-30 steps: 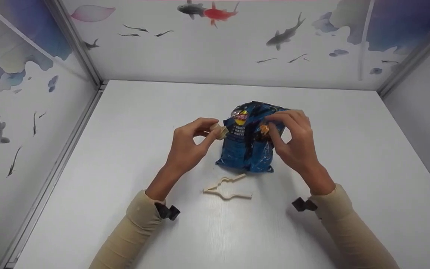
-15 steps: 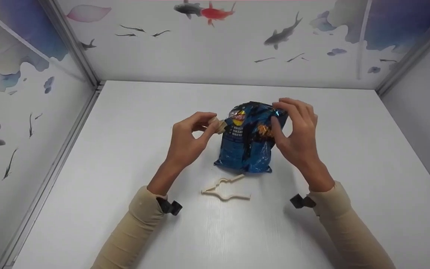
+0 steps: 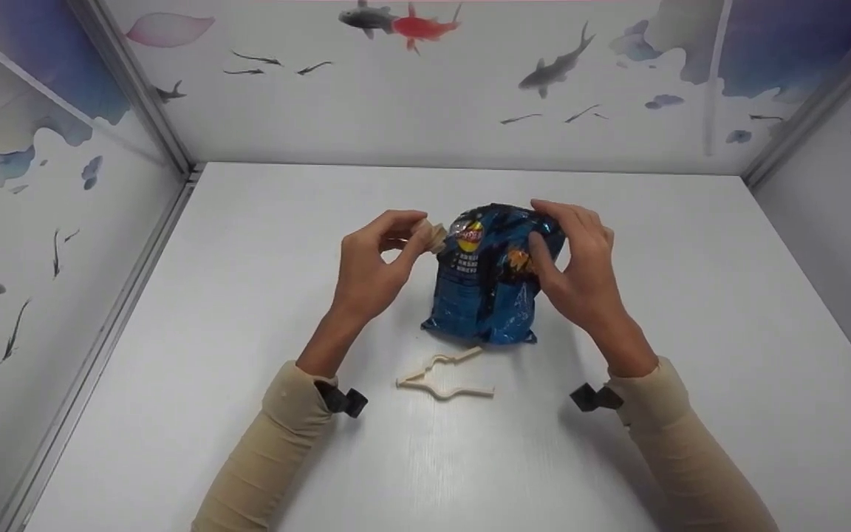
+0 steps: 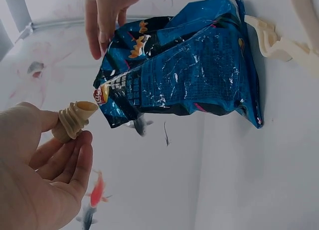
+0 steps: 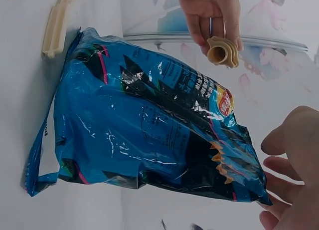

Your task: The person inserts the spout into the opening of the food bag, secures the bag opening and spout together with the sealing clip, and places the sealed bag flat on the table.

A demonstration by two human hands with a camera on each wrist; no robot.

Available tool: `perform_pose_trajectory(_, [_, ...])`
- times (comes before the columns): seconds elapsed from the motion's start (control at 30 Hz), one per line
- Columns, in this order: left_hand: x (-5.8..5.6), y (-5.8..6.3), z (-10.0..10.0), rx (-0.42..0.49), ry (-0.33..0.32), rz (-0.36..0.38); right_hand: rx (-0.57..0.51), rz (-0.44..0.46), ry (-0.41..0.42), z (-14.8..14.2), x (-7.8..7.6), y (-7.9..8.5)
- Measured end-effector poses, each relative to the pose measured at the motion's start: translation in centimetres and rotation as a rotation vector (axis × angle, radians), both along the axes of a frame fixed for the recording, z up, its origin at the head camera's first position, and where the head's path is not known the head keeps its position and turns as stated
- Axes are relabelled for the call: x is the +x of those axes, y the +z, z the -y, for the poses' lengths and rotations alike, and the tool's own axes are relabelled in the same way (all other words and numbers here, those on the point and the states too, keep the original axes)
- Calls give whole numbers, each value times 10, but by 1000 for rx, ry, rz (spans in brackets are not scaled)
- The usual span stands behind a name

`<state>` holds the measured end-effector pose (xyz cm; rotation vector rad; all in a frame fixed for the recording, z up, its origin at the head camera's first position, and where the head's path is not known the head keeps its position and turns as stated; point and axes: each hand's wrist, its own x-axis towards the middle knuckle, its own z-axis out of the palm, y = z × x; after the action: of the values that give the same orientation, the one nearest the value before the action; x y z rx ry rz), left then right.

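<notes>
My left hand (image 3: 374, 270) pinches a small beige threaded spout (image 4: 75, 121) between thumb and fingers, its hollow mouth toward the bag. A blue crisp bag (image 3: 481, 288) stands on its bottom seam between the hands; whether its top is open I cannot tell. At the bag's upper right corner is my right hand (image 3: 580, 273). In the right wrist view its fingertips (image 5: 269, 217) are at the bag's top corner, while the thumb stays apart from it. A beige bag clip (image 3: 442, 396) lies with its two arms spread, just in front of the bag.
The white table (image 3: 248, 369) is bounded by a back wall (image 3: 425, 111) and side walls printed with fish and leaves. A metal rail (image 3: 111, 336) runs along the left table edge. Black wrist cameras (image 3: 595, 397) sit on both sleeves.
My right hand moves from the bag's front to its upper right corner, then slightly left. The left hand rises a little, still with the spout. The bag and clip stay about where they were.
</notes>
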<state>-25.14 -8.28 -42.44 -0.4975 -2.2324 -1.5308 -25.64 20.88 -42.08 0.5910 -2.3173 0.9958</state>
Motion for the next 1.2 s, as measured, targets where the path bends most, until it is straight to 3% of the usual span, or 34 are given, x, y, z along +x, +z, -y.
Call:
perform_pose_trajectory(0.33, [-10,5,-9,43,-3,-39,-38,34,37,4,5,5])
perform_pose_trajectory(0.63, [-16,5,-22,79,-32,1,-61,87,60,7,9,3])
perform_pose_trajectory(0.93, [-17,3,-31,71,-67,22,-63,74,69,7,11,6])
perform_pose_trajectory(1.2, [-20,-3,-34,91,-155,57,-61,72,77,6,10,7])
